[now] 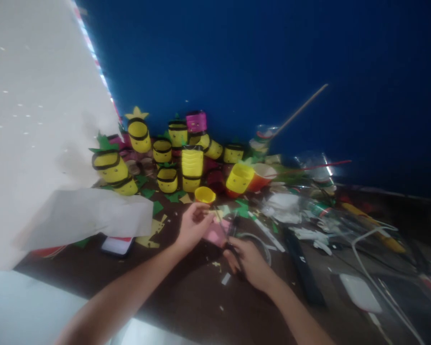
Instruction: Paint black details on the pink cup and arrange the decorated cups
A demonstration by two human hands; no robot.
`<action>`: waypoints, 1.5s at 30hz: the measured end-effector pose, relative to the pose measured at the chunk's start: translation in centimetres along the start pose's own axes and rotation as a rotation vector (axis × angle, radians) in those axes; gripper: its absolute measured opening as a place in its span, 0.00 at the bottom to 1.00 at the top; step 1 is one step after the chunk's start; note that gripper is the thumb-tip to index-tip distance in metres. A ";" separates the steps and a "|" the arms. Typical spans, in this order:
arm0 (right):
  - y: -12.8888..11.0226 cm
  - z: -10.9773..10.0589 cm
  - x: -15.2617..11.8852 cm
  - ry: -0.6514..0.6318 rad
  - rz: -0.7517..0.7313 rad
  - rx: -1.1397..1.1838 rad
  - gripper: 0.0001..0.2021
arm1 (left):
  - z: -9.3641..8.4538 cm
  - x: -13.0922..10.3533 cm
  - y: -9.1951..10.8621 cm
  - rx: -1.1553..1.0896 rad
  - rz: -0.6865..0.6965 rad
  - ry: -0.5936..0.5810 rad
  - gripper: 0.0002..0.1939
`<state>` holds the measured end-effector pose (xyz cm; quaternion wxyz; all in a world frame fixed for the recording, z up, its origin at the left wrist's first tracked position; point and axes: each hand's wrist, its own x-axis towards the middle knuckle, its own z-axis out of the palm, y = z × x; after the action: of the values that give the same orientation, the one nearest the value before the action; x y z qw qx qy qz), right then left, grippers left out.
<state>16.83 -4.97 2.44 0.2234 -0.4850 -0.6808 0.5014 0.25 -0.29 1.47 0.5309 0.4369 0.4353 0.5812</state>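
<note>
Your right hand (251, 262) is clamped on the scissors (223, 228); blades extend beyond the grip, long axis pointing far, slightly left. Your left hand (195, 223), just left of the blades: can't tell its grip.

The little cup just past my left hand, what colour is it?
Yellow; the cup past your left hand shows best in the head view.

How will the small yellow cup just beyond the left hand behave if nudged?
The yellow cup is probably light, since its rim looks thin. It seems apt to slide before tipping, being low for its width. Knocked over, its rounded side might roll.
</note>
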 end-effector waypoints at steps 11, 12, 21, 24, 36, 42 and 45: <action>-0.1 0.0 0.1 0.044 -0.010 -0.035 0.20 | 0.3 -0.5 0.3 -0.022 -0.071 -0.098 0.16; -0.1 0.0 0.1 0.044 -0.010 -0.035 0.20 | 0.3 -0.5 0.3 -0.019 -0.071 -0.097 0.16; 0.3 0.1 0.1 0.035 -0.013 -0.002 0.20 | 0.6 -0.5 0.7 -0.030 -0.046 -0.065 0.16; 0.3 0.0 0.1 0.049 -0.025 -0.026 0.20 | 0.6 -0.5 0.7 -0.037 -0.053 -0.061 0.16; 0.4 0.0 0.1 0.033 -0.010 -0.046 0.19 | 0.5 -0.4 0.8 -0.045 -0.035 -0.067 0.16; 0.2 -0.1 0.1 0.044 -0.021 -0.055 0.19 | 0.5 -0.4 0.7 -0.062 -0.039 -0.082 0.17; 0.1 -0.1 0.1 0.042 -0.022 -0.046 0.19 | 0.4 -0.3 0.7 -0.068 -0.034 -0.081 0.17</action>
<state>16.93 -4.84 2.36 0.2318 -0.4929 -0.6926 0.4729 0.53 -0.65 2.20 0.5723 0.4344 0.4009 0.5683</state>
